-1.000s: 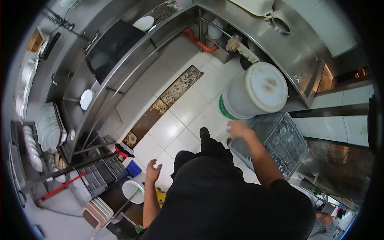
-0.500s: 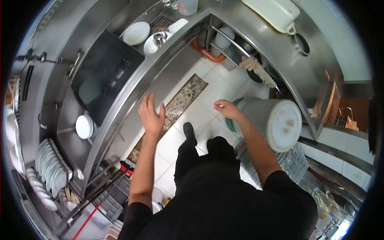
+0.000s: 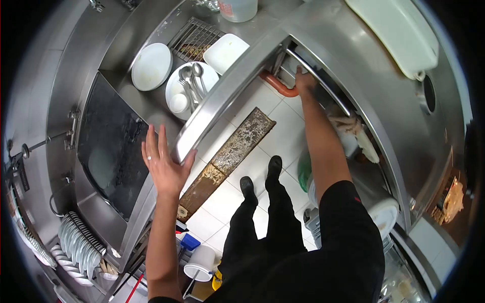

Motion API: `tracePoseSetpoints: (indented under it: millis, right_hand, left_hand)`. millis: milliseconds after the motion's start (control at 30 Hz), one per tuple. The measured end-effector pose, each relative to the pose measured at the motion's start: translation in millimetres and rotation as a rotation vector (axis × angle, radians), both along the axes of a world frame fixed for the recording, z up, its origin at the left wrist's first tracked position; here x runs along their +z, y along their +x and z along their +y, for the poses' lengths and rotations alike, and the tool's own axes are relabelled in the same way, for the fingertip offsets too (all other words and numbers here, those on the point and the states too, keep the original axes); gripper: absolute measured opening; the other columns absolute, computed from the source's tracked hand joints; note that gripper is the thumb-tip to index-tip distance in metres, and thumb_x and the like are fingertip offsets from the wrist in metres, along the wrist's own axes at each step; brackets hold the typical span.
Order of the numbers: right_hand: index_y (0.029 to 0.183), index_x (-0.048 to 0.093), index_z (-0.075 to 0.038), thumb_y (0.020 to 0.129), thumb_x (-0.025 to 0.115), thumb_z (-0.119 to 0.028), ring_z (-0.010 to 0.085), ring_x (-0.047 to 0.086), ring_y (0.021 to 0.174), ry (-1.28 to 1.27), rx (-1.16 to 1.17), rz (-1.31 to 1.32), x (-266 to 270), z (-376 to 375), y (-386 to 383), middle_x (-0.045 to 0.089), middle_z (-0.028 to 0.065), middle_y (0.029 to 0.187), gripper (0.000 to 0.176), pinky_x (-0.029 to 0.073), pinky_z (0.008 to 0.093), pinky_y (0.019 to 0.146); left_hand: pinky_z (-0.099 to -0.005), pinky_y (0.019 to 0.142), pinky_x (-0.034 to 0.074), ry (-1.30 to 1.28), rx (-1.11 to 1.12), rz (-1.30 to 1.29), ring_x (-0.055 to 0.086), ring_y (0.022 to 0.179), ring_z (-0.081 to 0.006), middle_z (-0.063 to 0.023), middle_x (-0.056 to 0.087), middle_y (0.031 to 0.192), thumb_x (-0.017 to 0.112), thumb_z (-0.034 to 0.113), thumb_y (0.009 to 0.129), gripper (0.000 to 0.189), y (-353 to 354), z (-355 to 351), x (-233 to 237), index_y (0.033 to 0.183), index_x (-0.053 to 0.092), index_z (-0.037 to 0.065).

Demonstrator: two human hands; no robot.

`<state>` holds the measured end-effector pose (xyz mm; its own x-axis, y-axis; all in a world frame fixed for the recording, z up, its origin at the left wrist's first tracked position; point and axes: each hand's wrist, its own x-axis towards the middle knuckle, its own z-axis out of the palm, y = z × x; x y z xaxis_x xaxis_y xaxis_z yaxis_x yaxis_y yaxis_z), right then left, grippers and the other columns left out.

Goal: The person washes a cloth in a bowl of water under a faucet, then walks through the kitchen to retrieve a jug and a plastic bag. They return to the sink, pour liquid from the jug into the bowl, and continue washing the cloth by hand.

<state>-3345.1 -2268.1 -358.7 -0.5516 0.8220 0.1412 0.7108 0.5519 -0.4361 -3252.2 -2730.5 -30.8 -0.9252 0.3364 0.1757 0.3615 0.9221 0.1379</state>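
My left hand (image 3: pixel 166 169) is spread over the steel front edge of the sink counter (image 3: pixel 199 121), with nothing in it. A ring shows on one finger. My right hand (image 3: pixel 304 82) reaches low under the right-hand counter, beside a metal rail (image 3: pixel 323 86) and just above the end of an orange pipe (image 3: pixel 279 85). Its fingers go into the shadow of the shelf and are hidden, so I cannot tell what they hold. Near my left hand, a white plate (image 3: pixel 174 83) carries spoons, forks and a small white cup (image 3: pixel 179 103).
Another white plate (image 3: pixel 151 66) and a rectangular dish (image 3: pixel 226 54) lie on the sink counter. A dark panel (image 3: pixel 111 146) covers part of the basin. On the floor are a grimy drain strip (image 3: pixel 230 151) and a white bucket (image 3: pixel 202 260). Cloths (image 3: pixel 356 134) hang on the rail.
My right hand has moved forward from above the floor to under the right-hand counter. My left hand has shifted left to the counter edge. The view has moved closer to the counters.
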Motion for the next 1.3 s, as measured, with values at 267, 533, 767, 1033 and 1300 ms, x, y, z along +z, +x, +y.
tracePoseSetpoints:
  millis: [267, 533, 767, 1033, 1300]
  right_hand:
    - [0.111, 0.066, 0.001, 0.095, 0.058, -0.021, 0.0365, 0.065, 0.103, 0.021, 0.095, 0.415, -3.2, 29.3, -25.6, 0.069, 0.0213, 0.107, 0.029, 0.052, 0.0409, 0.088]
    - [0.102, 0.063, 0.003, 0.097, 0.059, -0.017, 0.0372, 0.064, 0.089, -0.175, -0.001, 0.443, 2.3, -22.3, 49.1, 0.066, 0.0241, 0.097, 0.021, 0.048, 0.0441, 0.078]
    - [0.094, 0.059, 0.002, 0.101, 0.056, -0.016, 0.0248, 0.059, 0.076, -0.44, 0.173, 0.464, -7.1, -82.5, 174.6, 0.061, 0.0161, 0.085, 0.02, 0.046, 0.0361, 0.07]
    - [0.109, 0.061, 0.002, 0.103, 0.054, -0.012, 0.0107, 0.057, 0.093, -0.774, 0.176, 0.553, 183.7, -183.6, 362.5, 0.064, 0.0051, 0.1, 0.017, 0.044, 0.0258, 0.085]
    - [0.112, 0.062, 0.002, 0.101, 0.055, -0.009, 0.0128, 0.057, 0.098, -0.65, 0.08, 0.591, 371.7, -261.9, 556.5, 0.063, 0.0072, 0.109, 0.017, 0.046, 0.028, 0.087]
  left_hand:
    - [-0.052, 0.113, 0.031, -0.026, 0.018, -0.084, 0.04, 0.136, -0.0408, -0.0216, 0.034, 0.154, 0.088, 0.028, 0.065, 0.099, -8.4, 3.2, -0.3, 0.148, 0.037, 0.007]
    - [-0.0507, 0.111, 0.034, -0.009, 0.043, -0.129, 0.041, 0.136, -0.0403, -0.0196, 0.031, 0.156, 0.086, 0.026, 0.068, 0.091, -8.8, 2.8, 4.6, 0.146, 0.041, 0.009]
    - [-0.0501, 0.11, 0.035, -0.003, 0.016, -0.11, 0.045, 0.132, -0.039, -0.0188, 0.033, 0.155, 0.082, 0.03, 0.071, 0.085, -4.6, -3.8, 3.3, 0.144, 0.043, 0.01]
    - [-0.0475, 0.108, 0.039, 0.057, -0.027, -0.03, 0.046, 0.134, -0.0349, -0.0158, 0.034, 0.156, 0.08, 0.036, 0.075, 0.082, 5.1, -13.7, -0.1, 0.144, 0.044, 0.011]
    - [-0.0467, 0.105, 0.043, 0.043, -0.072, -0.039, 0.046, 0.134, -0.0329, -0.0151, 0.035, 0.154, 0.076, 0.042, 0.078, 0.083, 13.3, -25.5, -0.7, 0.146, 0.042, 0.01]
